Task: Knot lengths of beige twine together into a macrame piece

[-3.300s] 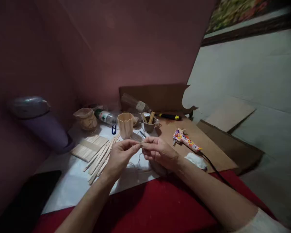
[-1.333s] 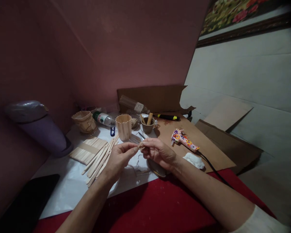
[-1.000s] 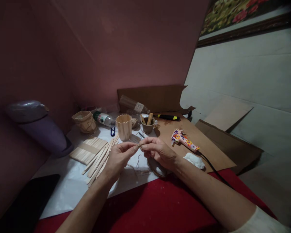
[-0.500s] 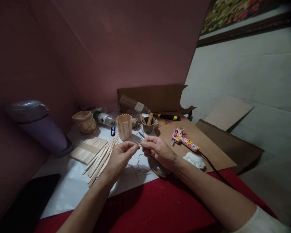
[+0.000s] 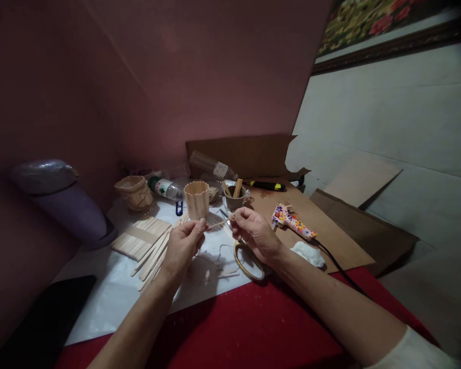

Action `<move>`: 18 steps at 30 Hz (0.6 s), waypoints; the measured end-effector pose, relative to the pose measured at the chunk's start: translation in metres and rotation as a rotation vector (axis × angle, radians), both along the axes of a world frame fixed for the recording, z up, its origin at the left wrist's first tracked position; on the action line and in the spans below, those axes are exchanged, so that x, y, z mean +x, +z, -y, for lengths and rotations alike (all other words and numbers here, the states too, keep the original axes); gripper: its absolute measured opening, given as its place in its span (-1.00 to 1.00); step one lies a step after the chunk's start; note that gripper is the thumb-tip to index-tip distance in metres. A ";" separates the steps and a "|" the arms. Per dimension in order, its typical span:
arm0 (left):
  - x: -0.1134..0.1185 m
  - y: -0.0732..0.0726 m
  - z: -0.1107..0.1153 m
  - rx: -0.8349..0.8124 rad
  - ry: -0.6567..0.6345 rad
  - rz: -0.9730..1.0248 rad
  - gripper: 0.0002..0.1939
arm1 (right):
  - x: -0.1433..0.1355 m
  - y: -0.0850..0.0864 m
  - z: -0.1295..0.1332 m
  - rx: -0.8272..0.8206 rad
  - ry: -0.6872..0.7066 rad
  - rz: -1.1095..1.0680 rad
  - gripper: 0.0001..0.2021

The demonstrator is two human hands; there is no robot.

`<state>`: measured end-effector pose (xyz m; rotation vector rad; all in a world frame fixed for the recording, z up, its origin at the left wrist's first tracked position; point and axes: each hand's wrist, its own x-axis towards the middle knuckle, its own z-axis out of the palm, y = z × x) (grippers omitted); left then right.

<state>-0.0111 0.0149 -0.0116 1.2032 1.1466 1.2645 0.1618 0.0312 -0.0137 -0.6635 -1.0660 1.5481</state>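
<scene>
A thin piece of twine (image 5: 219, 224) is stretched between my two hands over the white sheet. My left hand (image 5: 184, 243) pinches one end between thumb and finger. The other end is pinched in my right hand (image 5: 255, 233). Beneath the right hand lie scissors (image 5: 238, 263), their handle loop partly covered. Just behind the hands stands a cup of upright wooden craft sticks (image 5: 196, 204). Loose craft sticks (image 5: 150, 260) lie left of my left hand, beside a banded stick bundle (image 5: 140, 236). Scraps of twine (image 5: 227, 273) rest on the sheet below.
A flower-patterned glue gun (image 5: 294, 223) and a crumpled white cloth (image 5: 308, 254) lie at right. Behind are a small pot (image 5: 235, 201), a decorated pot (image 5: 134, 193), a plastic bottle (image 5: 165, 188) and a utility knife (image 5: 268, 186). A purple container (image 5: 67, 210) leans at left.
My hands have moved apart, the left one leftward and the right one slightly rightward, so the twine between them now shows. More of the scissors' handle is uncovered.
</scene>
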 end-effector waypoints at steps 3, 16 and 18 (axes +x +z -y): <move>-0.001 -0.002 -0.001 0.021 0.004 -0.034 -0.62 | 0.001 0.000 0.000 -0.016 -0.042 -0.063 -0.77; -0.008 0.003 -0.005 0.063 0.015 -0.265 -0.70 | 0.010 0.006 -0.010 -0.155 -0.196 -0.309 -0.90; -0.011 0.000 -0.007 0.112 0.081 -0.366 -0.68 | 0.011 0.007 -0.011 -0.164 -0.246 -0.338 -0.90</move>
